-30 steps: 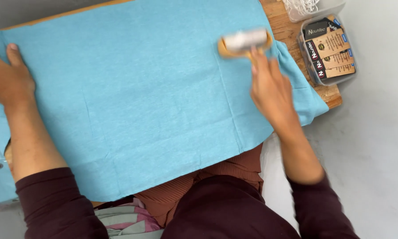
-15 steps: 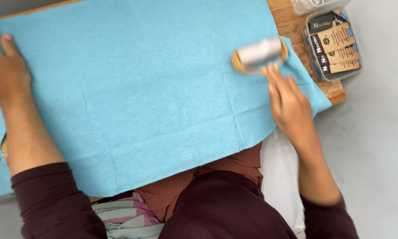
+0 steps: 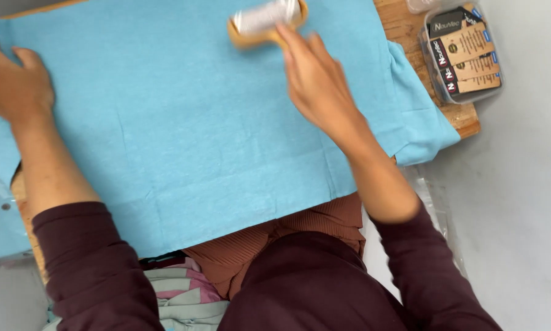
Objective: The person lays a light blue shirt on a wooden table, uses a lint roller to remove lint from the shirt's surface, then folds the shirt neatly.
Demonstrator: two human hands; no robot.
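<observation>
Right hand (image 3: pixel 317 83), clenched on the wooden-handled lint roller (image 3: pixel 265 21), has swept it from right edge to top-centre of light blue fabric (image 3: pixel 183 135); blurred, roller contact unclear. Left hand (image 3: pixel 12 83) lies flat, pinning cloth.

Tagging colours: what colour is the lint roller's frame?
Tan-orange frame on the lint roller, whitish roll; head view, slightly blurred.

Lit brightly and evenly by soft daylight, with no glare and only faint shadows under the arms. Smeared by motion blur around the right hand (image 3: pixel 315 79) and the roller (image 3: pixel 264 19). Stayed sharp on the blue cloth (image 3: pixel 183 129) and left hand (image 3: pixel 12 83).
</observation>
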